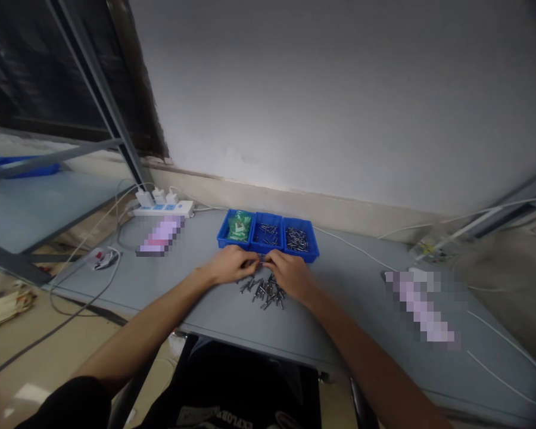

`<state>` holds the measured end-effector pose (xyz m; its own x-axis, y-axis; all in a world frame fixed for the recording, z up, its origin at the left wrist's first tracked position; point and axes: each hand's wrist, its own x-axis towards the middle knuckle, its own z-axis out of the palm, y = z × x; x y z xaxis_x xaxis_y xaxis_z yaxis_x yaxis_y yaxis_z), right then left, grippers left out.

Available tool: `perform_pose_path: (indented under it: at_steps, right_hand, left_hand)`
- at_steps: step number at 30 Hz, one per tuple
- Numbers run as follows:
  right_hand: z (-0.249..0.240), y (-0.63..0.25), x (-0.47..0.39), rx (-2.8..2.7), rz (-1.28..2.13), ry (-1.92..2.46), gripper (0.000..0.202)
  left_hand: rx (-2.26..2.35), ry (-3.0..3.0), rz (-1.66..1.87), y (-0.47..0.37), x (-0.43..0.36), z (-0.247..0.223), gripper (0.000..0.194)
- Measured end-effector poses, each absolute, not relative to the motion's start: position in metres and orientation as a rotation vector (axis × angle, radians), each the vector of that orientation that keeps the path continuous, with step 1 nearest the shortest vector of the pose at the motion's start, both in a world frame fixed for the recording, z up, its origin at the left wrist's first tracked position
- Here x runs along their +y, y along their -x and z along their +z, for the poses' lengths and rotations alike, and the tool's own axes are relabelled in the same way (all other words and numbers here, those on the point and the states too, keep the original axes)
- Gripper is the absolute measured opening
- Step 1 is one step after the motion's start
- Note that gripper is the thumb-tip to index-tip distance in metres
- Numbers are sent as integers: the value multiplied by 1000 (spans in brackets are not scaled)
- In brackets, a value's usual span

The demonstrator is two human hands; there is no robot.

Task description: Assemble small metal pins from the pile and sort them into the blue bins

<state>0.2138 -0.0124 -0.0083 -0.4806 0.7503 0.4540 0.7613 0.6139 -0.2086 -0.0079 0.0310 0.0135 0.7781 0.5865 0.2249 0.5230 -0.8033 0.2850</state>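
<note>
My left hand (234,264) and my right hand (292,275) meet fingertip to fingertip just in front of the blue bins. Both have their fingers pinched together around something small and thin, too little to make out. Below them, on the table, lies a loose pile of short metal pins (268,292). The left blue bin (223,240) holds a green-and-white plastic packet (240,226). A few thin metal pieces (268,233) are scattered in the middle bin. Many small metal pieces (296,239) fill the bottom of the right bin (313,255).
A white power strip (163,209) with plugs stands at the back left, near a blurred phone-like object (161,235). Another blurred object (422,307) lies at the right. White cables (357,245) run along the grey table (339,333). A wall rises behind.
</note>
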Motion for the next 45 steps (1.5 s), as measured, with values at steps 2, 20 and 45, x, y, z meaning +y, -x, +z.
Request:
perform_pose_path:
  at_steps: [2, 20, 45]
  right_hand:
    - [-8, -214, -12, -2334, -25, 1173, 24]
    - [-7, -214, -14, -2343, -18, 1167, 22]
    - [-7, -213, -14, -2353, -16, 1222, 17]
  left_hand:
    - [876, -2757, 455, 8, 31, 14, 30]
    - [891, -2771, 436, 7, 31, 13, 30]
    - [867, -2775, 460, 7, 31, 13, 29]
